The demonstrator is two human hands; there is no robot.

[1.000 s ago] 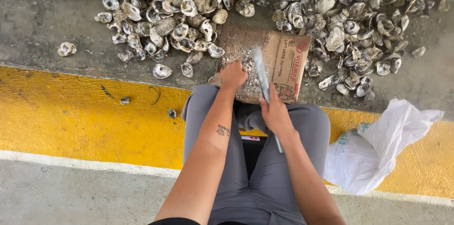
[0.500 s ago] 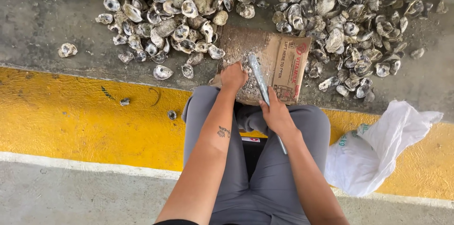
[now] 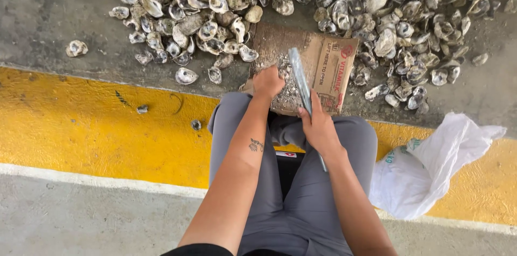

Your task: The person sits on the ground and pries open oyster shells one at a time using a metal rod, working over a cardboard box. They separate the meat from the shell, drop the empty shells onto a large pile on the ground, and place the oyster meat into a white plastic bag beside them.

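Note:
My left hand is closed over something small on a flattened brown cardboard piece littered with shell grit; what it grips is hidden under the fingers. My right hand grips a long grey metal blade, its tip raised over the cardboard just right of the left hand. A big heap of oyster shells spreads across the grey concrete beyond the cardboard. My grey-trousered knees flank the cardboard's near edge.
A yellow painted band with a white stripe runs across the floor under my legs. A crumpled white plastic bag lies at my right knee. One stray shell sits apart at the left.
The blade in my right hand has swung slightly, its tip shifting left toward the left hand. The left hand has stayed on the cardboard.

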